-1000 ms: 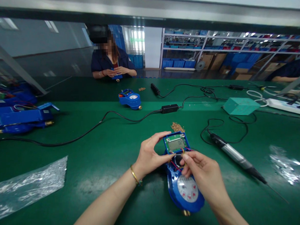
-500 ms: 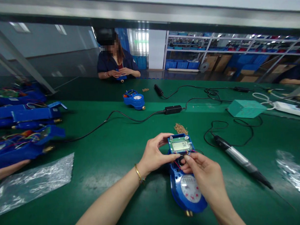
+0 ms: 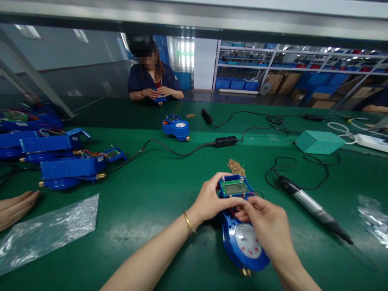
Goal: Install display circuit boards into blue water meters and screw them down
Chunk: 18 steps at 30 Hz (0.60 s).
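Note:
A blue water meter [image 3: 229,246] lies in front of me, its round dial facing up and its brass fitting toward me. Its opened display housing [image 3: 236,188] shows a small LCD on a green circuit board. My left hand [image 3: 210,200] is closed round the left side of this housing, thumb across its lower edge. Just below the display, my right hand [image 3: 269,221] is closed in a pinch beside the left thumb. Thin red and dark wires show around its fingertips. What the right fingertips hold is hidden.
Small brass screws [image 3: 236,167] lie heaped beyond the meter. An electric screwdriver [image 3: 310,205] with cord lies right, near a teal block [image 3: 319,141]. Several blue meters [image 3: 73,168] stand left, by another person's hand [image 3: 14,210] and a plastic bag [image 3: 53,231]. A co-worker [image 3: 153,81] sits opposite.
At left, a blue meter has moved right onto the table, and the other person's hand is now apart from it. My thumb and fingertips have closed together, covering the dark part seen between them.

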{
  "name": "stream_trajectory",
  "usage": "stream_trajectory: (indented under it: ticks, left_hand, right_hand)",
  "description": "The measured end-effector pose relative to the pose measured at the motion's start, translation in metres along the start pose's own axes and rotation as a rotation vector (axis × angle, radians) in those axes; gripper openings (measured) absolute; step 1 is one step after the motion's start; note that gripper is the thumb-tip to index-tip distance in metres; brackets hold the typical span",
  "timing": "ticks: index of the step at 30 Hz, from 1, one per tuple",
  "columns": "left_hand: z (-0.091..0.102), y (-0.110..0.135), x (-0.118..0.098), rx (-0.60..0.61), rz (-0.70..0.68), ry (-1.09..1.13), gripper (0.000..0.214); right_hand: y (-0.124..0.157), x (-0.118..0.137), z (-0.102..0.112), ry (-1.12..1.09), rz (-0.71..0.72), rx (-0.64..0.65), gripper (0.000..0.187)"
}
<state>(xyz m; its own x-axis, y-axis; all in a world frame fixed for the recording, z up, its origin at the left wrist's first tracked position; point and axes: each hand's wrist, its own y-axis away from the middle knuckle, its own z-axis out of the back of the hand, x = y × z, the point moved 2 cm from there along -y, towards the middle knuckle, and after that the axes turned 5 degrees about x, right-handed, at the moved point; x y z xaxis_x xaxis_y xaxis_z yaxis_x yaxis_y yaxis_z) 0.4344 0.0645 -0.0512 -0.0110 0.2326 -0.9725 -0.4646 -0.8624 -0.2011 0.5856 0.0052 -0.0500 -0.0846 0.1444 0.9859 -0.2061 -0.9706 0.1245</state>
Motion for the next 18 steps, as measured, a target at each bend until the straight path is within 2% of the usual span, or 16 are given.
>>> stream_trajectory:
  ticks: [3,7,11,18]
  left_hand:
    - [-0.005,0.0,-0.004,-0.109,0.018,-0.065,0.058]
    - [-0.008,0.003,-0.006,-0.214,0.044,-0.093,0.049]
    - [-0.007,0.004,-0.006,-0.235,0.037,-0.129,0.048]
    - [-0.006,0.005,-0.007,-0.186,0.06,-0.173,0.05]
  right_hand:
    - [0.001,0.0,-0.002,0.007,0.008,-0.002,0.04]
    - [0.002,0.004,-0.006,0.025,0.018,0.021,0.038]
    - [0.005,0.01,-0.007,0.041,0.029,0.021,0.036]
    - [0.005,0.013,-0.007,0.043,0.064,0.013,0.035]
